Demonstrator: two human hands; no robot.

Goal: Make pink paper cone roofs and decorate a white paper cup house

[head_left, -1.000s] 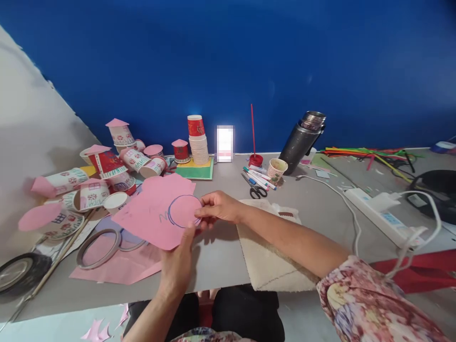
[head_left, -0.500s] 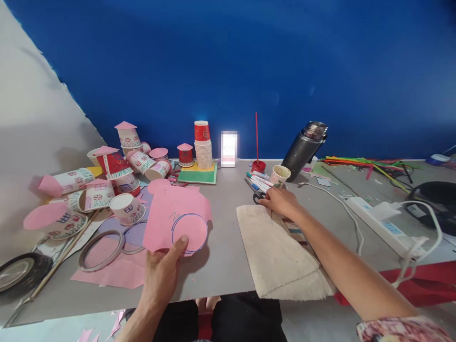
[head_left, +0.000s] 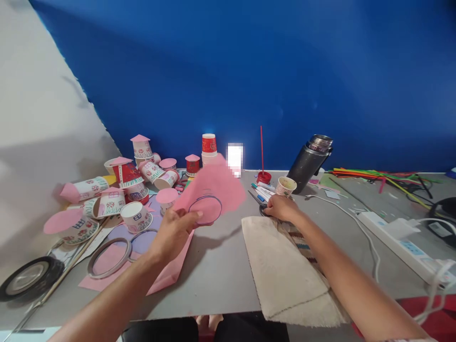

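Observation:
Between the thumb and fingers of my left hand [head_left: 178,228] is a sheet of pink paper [head_left: 221,187] with a circle drawn on it in blue. The sheet is raised and tilted above the table. My right hand [head_left: 281,207] is closed at the dark handles of a pair of scissors [head_left: 262,209], whose blades point away to the left on the table. Just behind that hand lie several markers [head_left: 263,192] and a patterned paper cup [head_left: 286,185]. A folded cream cloth [head_left: 281,275] lies under my right forearm.
Decorated paper cups [head_left: 137,216] with pink roofs crowd the left side, near two grey rings [head_left: 109,259] and a roll of black tape [head_left: 30,278]. A black flask [head_left: 309,161] leans at the back. On the right are a white power strip [head_left: 402,244] and colourful sticks [head_left: 377,174].
My left hand has lifted the pink paper up and to the right, tilting it, and a pink-topped cup and paper beneath now show. My right hand stays at the scissors. The view has shifted.

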